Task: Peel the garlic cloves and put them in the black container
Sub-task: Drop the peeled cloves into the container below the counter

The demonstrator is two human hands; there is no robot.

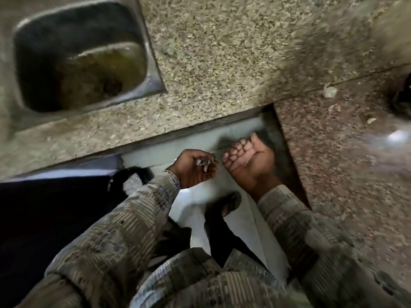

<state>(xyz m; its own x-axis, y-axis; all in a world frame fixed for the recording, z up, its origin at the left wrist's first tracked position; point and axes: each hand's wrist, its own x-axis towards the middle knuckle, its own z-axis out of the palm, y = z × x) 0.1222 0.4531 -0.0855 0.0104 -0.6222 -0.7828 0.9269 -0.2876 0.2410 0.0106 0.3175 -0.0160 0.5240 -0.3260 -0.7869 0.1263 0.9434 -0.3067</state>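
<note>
My left hand (195, 168) is held below the counter edge, over the pale floor, with its fingers curled around small whitish garlic bits (203, 163); blur hides whether they are peel or clove. My right hand (249, 161) is just beside it, palm up, fingers folded into a fist with nothing showing in it. A pale garlic piece (329, 91) lies on the reddish counter (333, 152) to the right. A dark round object, possibly the black container (403, 96), is cut off at the right edge.
A steel sink (142, 41) is set in the speckled granite counter (222, 52) at the upper left. A small peel scrap (371, 120) lies on the reddish counter. My sandalled foot (230, 204) stands on the floor below the hands. A dark surface (44, 207) fills the left.
</note>
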